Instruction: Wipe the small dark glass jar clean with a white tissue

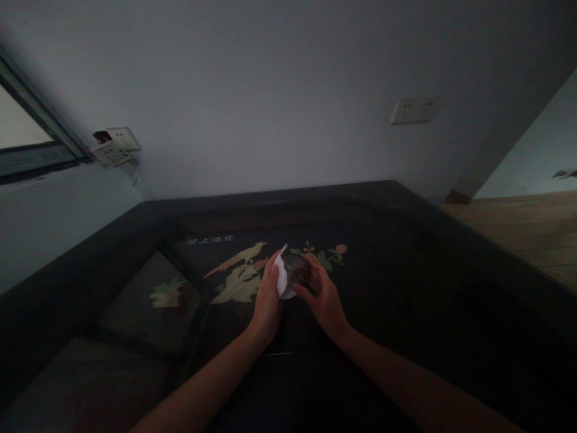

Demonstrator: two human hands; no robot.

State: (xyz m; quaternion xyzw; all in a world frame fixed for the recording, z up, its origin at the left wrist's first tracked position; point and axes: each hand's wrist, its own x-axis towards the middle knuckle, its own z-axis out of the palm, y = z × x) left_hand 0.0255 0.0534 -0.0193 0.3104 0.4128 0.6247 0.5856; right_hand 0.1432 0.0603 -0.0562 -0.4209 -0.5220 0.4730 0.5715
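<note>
Over the dark tabletop, my left hand is closed on a crumpled white tissue, which looks like thin paper. The tissue lies against the left side of a dark, rounded, shiny object, perhaps see-through; its kind is hard to make out in the dim light. From the right, my right hand grips that object, thumb in front and fingers round its far side. Both hands are close together, and the fingers partly cover the object.
The black table has a pale bird picture and flowers on its surface. Behind it is a grey wall with a double socket; more sockets sit near the window at left. Wooden floor shows at right.
</note>
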